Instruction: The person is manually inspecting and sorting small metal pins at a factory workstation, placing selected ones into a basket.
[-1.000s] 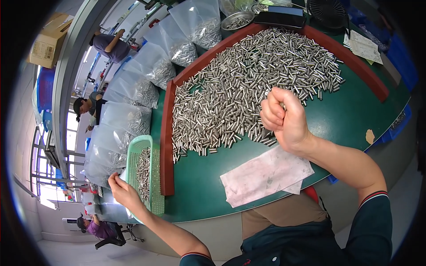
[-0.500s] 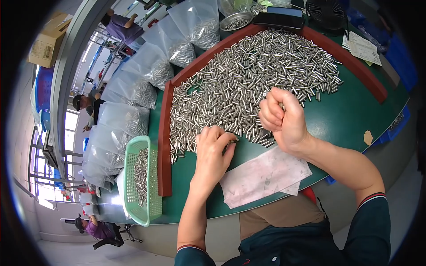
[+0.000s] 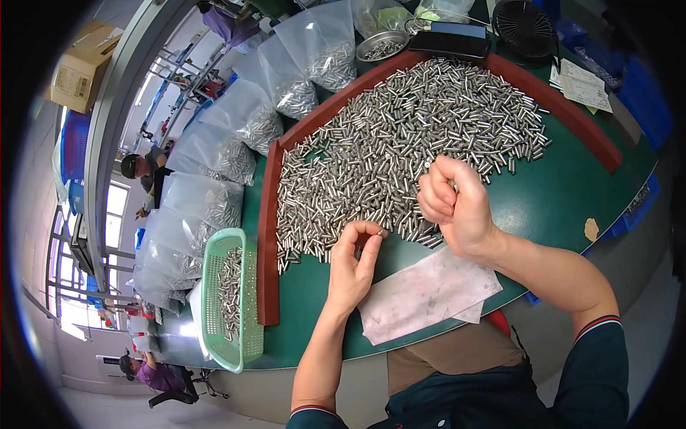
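A broad heap of short, shiny metal pins [image 3: 400,121] spreads over the green tabletop. At its near edge my left hand [image 3: 351,268] has thumb and index finger pinched together; a small glint at the fingertips looks like one metal pin. My right hand [image 3: 461,207] is curled into a fist above the heap's right side, its palm side turned up. Whatever lies inside that fist is hidden by the fingers. A pin's round end shows just beside its index knuckle, and I cannot tell whether it is held. Below both hands lies a stained pinkish-white cloth [image 3: 429,297].
Dark red wooden bars [image 3: 269,243] border the heap. Left of them stands a green plastic basket [image 3: 252,336] with pins inside. Clear bags of pins [image 3: 332,64] line the far left. A metal bowl [image 3: 382,47], a black device [image 3: 450,44] and a fan [image 3: 524,27] sit at the back.
My left hand has drawn back slightly from the heap and turned, its thumb and index pinch now showing more. The right fist stays almost in place. The whole view has shifted a little.
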Motion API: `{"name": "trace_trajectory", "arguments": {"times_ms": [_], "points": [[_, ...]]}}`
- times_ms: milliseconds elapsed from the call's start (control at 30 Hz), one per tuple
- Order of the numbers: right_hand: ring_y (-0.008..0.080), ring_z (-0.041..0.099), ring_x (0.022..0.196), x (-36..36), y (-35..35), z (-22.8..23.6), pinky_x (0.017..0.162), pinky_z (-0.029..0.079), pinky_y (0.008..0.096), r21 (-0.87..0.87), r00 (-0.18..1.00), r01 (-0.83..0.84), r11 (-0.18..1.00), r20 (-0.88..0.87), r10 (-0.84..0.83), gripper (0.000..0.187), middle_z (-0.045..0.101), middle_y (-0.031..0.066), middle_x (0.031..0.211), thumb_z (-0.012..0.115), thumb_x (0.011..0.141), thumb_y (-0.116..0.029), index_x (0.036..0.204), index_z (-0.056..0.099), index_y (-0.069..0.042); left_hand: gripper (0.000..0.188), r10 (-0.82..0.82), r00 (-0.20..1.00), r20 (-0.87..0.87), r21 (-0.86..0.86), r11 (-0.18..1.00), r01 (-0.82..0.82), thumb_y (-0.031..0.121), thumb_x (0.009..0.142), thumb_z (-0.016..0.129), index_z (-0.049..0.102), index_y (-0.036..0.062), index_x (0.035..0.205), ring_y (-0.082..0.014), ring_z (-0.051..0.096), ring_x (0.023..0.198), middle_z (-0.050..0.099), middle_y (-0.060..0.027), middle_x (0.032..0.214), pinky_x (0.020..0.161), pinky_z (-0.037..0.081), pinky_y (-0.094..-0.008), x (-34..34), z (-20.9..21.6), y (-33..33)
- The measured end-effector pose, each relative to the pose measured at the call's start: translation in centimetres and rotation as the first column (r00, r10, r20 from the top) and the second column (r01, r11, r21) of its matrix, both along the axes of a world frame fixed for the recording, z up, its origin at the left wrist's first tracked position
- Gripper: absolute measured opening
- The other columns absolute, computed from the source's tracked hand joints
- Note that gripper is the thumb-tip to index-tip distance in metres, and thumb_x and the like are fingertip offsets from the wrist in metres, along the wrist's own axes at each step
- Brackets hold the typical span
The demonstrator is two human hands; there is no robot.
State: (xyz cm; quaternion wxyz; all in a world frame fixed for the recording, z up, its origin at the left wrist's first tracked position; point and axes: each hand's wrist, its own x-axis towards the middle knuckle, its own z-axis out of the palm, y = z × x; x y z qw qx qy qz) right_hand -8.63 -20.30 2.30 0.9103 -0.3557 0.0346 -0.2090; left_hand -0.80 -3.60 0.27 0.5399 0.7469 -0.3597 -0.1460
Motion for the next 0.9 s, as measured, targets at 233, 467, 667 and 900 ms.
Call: {"name": "trace_trajectory", "arguments": {"times_ms": [233,467,667,900], "points": [[0.0073,0.016,0.038,-0.1,0.1,0.0,0.038,0.016,0.0233,0.001,1.0,-0.004,1.0,-0.002,0.004,0.038,0.025,-0.0019,0.043,0.03,0.086,-0.021,0.049,0.026,-0.013,0.008,-0.009,0.939,-0.344,-0.069,0.998,-0.015,0.005,0.085,0.05,0.051,0.0008,0.091,-0.0065,0.049,0.069,0.057,-0.0041,0.08,0.063,0.041,-0.0187,0.2,0.3,0.7],[0.0074,0.017,0.038,-0.2,0.3,0.0,0.038,0.016,0.0234,0.0,1.0,-0.007,1.0,-0.006,0.007,0.037,0.025,-0.002,0.043,0.03,0.085,-0.021,0.049,0.026,-0.013,0.007,-0.012,0.932,-0.363,-0.022,1.0,0.005,0.007,0.085,0.051,0.051,0.001,0.089,-0.0077,0.048,0.067,0.056,-0.0042,0.078,0.063,0.04,-0.0195,-0.1,0.4,1.0],[0.0078,0.018,0.038,-0.9,1.4,0.2,0.039,0.017,0.024,-0.013,0.995,-0.095,0.995,0.033,0.095,0.039,0.025,-0.0015,0.043,0.03,0.087,-0.023,0.05,0.027,-0.012,0.007,-0.236,0.902,0.362,0.314,0.942,0.12,0.0,0.068,0.059,0.053,0.001,0.072,-0.0242,0.05,0.061,0.049,-0.0095,0.064,0.055,0.041,-0.0321,-3.2,2.1,0.7],[0.0082,0.02,0.041,-1.2,3.3,-0.6,0.041,0.017,0.0244,-0.024,0.984,-0.165,0.986,-0.073,0.163,0.04,0.028,-0.0006,0.043,0.032,0.086,-0.022,0.048,0.027,-0.011,0.01,-0.174,0.919,0.354,0.335,0.941,0.049,-0.001,0.067,0.06,0.051,0.0005,0.069,-0.0248,0.05,0.058,0.049,-0.0098,0.063,0.053,0.04,-0.0337,-3.3,1.1,0.8]]}}
